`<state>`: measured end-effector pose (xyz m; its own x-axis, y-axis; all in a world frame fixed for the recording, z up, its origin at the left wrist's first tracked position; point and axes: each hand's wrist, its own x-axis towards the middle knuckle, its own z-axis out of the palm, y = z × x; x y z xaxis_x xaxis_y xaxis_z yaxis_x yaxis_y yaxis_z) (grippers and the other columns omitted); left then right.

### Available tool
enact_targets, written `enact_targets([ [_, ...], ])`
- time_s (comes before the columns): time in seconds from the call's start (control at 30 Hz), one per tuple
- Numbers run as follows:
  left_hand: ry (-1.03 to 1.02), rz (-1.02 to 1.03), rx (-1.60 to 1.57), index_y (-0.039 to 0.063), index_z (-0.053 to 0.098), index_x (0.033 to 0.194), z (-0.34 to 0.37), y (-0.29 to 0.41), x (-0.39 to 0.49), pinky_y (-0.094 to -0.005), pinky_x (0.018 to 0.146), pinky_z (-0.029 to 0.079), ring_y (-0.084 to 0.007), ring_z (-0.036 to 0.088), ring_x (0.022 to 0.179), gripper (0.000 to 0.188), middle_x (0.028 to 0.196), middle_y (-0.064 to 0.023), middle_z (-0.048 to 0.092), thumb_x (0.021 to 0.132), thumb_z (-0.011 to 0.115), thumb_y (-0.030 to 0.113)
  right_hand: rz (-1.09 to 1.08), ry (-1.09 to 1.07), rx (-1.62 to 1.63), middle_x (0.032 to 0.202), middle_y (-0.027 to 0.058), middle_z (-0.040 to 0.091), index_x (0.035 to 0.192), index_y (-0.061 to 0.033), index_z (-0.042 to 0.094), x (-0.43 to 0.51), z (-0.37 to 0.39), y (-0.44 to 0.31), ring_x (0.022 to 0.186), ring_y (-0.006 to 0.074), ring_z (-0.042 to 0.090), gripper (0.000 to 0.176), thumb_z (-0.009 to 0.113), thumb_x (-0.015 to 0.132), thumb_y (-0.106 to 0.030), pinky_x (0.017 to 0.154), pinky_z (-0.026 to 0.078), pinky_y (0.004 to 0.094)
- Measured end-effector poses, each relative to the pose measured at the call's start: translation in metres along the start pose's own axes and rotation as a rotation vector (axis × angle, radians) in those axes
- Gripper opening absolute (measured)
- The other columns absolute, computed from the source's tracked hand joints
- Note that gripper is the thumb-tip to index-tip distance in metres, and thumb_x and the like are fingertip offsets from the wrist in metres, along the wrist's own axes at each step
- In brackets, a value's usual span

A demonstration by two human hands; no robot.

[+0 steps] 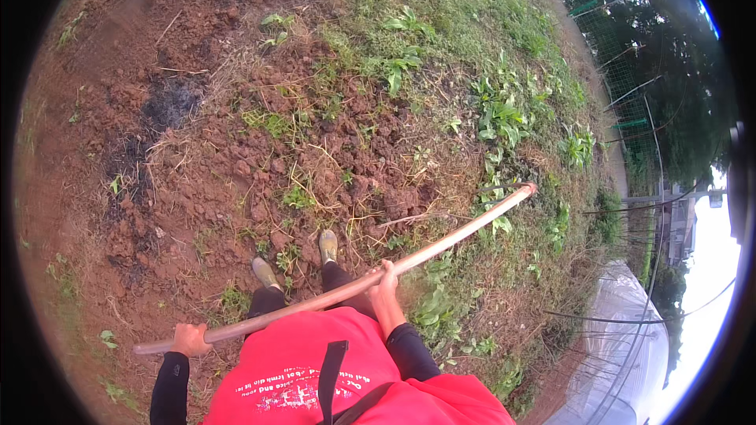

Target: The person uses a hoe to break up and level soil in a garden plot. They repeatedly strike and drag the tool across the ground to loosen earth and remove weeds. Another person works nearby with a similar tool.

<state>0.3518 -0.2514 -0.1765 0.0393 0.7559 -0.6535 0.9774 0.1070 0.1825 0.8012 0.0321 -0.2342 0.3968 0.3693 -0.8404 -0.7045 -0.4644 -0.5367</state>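
A hoe with a long wooden handle (455,243) slants across in front of me, rising from lower left to upper right. My left hand (190,340) is closed around the handle near its butt end. Farther along the shaft, my right hand (384,286) grips it just beyond my red top (307,354). The dark metal hoe head (502,187) appears almost edge-on at the far end, over weeds to my right; whether it touches them I cannot tell. Broken reddish-brown soil (366,153) lies ahead of my feet.
My boots (328,246) stand on loose soil with scattered weeds. Leafy green plants (502,115) grow to the right. A dark burnt-looking patch (171,103) lies ahead left. Green netting (614,65), overhead-looking cables (626,321) and a plastic-covered structure (626,330) line the right side.
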Motion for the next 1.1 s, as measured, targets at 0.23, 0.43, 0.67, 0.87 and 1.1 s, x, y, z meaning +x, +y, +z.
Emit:
enact_targets([
  [0.23, -0.021, 0.169, -0.353, 0.007, 0.065, 0.079, -0.057, 0.185, 0.188, -0.0460, 0.068, 0.049, -0.0365, 0.063, 0.072, 0.033, 0.073, -0.0194, 0.064, 0.061, 0.062, 0.034, -0.551, -0.022, 0.042, 0.062, 0.0000, 0.044, 0.077, -0.0117, 0.045, -0.024, 0.020, -0.248, 0.054, 0.0140, 0.044, 0.022, 0.061, 0.082, -0.026, 0.052, 0.041, 0.0317],
  [0.43, 0.080, 0.433, -0.487, 0.006, 0.060, 0.080, -0.104, 0.342, 0.252, -0.0465, 0.061, 0.048, -0.0384, 0.061, 0.066, 0.031, 0.066, -0.0202, 0.061, 0.069, 0.063, 0.036, -0.754, -0.039, 0.017, 0.060, -0.0012, 0.045, 0.074, -0.0117, 0.044, 0.061, -0.016, -0.456, 0.052, 0.0120, 0.045, 0.023, 0.062, 0.083, -0.022, 0.050, 0.041, 0.0267],
  [0.67, -0.142, 0.196, -0.324, 0.006, 0.061, 0.081, -0.140, 0.313, 0.211, -0.0460, 0.064, 0.049, -0.0363, 0.063, 0.070, 0.029, 0.071, -0.0196, 0.063, 0.072, 0.059, 0.033, -0.491, 0.149, -0.008, 0.060, 0.0018, 0.045, 0.080, -0.0074, 0.042, 0.159, 0.008, -0.301, 0.047, 0.0122, 0.046, 0.024, 0.063, 0.082, -0.019, 0.044, 0.042, 0.0262],
  [0.87, -0.311, -0.084, -0.027, 0.005, 0.063, 0.079, -0.167, 0.232, 0.076, -0.0443, 0.058, 0.050, -0.0343, 0.063, 0.063, 0.036, 0.064, -0.0181, 0.062, 0.069, 0.065, 0.040, 0.157, 0.189, -0.026, 0.055, 0.0031, 0.042, 0.078, -0.0084, 0.040, 0.204, -0.035, -0.097, 0.044, 0.0191, 0.044, 0.026, 0.063, 0.079, -0.019, 0.043, 0.043, 0.0336],
  [1.1, -0.198, -0.061, 0.058, 0.003, 0.057, 0.075, -0.236, 0.262, 0.106, -0.0456, 0.057, 0.049, -0.0341, 0.062, 0.059, 0.026, 0.059, -0.0171, 0.060, 0.068, 0.065, 0.027, 0.245, 0.036, 0.127, 0.058, 0.0024, 0.045, 0.077, -0.0086, 0.043, 0.213, -0.007, -0.136, 0.049, 0.0147, 0.045, 0.020, 0.063, 0.078, -0.013, 0.047, 0.044, 0.0287],
])
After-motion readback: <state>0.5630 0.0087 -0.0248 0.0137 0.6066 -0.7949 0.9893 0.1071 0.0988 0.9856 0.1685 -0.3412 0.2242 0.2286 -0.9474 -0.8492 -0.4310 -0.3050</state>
